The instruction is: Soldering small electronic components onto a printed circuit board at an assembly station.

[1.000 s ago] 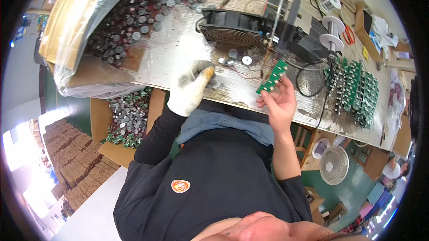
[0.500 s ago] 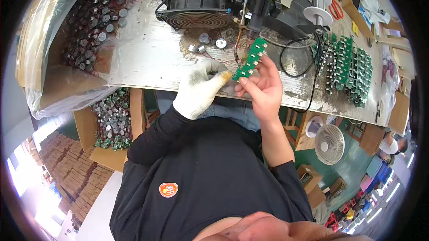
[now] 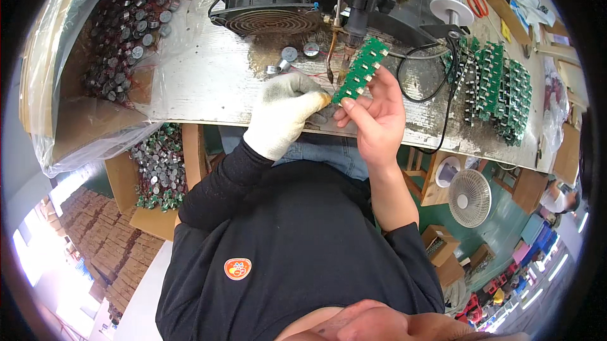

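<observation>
My right hand [image 3: 379,110], bare, pinches a long green circuit board [image 3: 362,70] near its lower end. The strip slants up to the right and carries a row of small pale parts. My left hand [image 3: 281,112] wears a white glove with a yellowed thumb tip. Its fingers are closed at the board's lower end; whatever they pinch is hidden. Just beyond the hands hangs a soldering iron [image 3: 331,56] with a thin, dark tip, to the left of the board. Small round motors [image 3: 289,54] with thin red wires lie past the left glove.
A black fan [image 3: 269,9] stands at the back. Many motors [image 3: 136,31] are heaped at far left, above a carton [image 3: 120,176] of wired pieces. At right are stacked green boards [image 3: 506,97], a black cable [image 3: 399,82] and a white spool [image 3: 451,0].
The view has shifted slightly. My right hand has tilted the board and moved it a little up and right. The left glove stays closed at its lower end.
</observation>
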Motion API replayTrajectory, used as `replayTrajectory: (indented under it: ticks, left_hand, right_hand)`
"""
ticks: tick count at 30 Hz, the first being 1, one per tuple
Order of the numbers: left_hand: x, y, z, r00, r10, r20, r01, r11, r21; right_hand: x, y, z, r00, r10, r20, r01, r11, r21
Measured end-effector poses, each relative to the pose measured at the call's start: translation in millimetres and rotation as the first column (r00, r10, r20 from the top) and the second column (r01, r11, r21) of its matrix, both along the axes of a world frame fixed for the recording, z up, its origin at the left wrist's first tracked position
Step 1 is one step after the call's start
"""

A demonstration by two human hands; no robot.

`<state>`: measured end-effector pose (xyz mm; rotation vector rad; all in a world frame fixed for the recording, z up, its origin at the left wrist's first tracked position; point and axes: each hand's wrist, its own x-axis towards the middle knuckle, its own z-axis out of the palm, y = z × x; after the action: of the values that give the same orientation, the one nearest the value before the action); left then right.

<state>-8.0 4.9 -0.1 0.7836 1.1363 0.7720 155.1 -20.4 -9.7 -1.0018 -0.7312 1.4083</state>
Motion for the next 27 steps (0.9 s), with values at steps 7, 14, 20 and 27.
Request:
replayTrajectory:
  ticks: [7,14,20,27]
  left_hand:
    - [1.0,5.4,1.4,1.0,-0.001,-0.031,0.002,0.999,0.039]
    - [3.7,4.7,5.8,0.999,0.024,-0.027,-0.022,0.999,0.044]
    - [4.6,0.8,0.2,0.999,0.035,-0.001,-0.035,0.999,0.031]
    - [1.4,-4.2,-5.5,0.999,0.034,-0.012,-0.034,0.999,0.024]
  right_hand:
    - [0.9,4.1,-0.4,1.0,0.0,0.003,0.0,1.0,0.024]
    - [1.5,5.9,5.6,1.0,-0.01,-0.005,0.01,0.999,0.052]
    - [2.6,1.1,-0.7,0.999,-0.021,0.037,0.019,0.998,0.057]
    - [-0.8,-1.8,-0.2,0.999,-0.044,0.022,0.043,0.999,0.031]
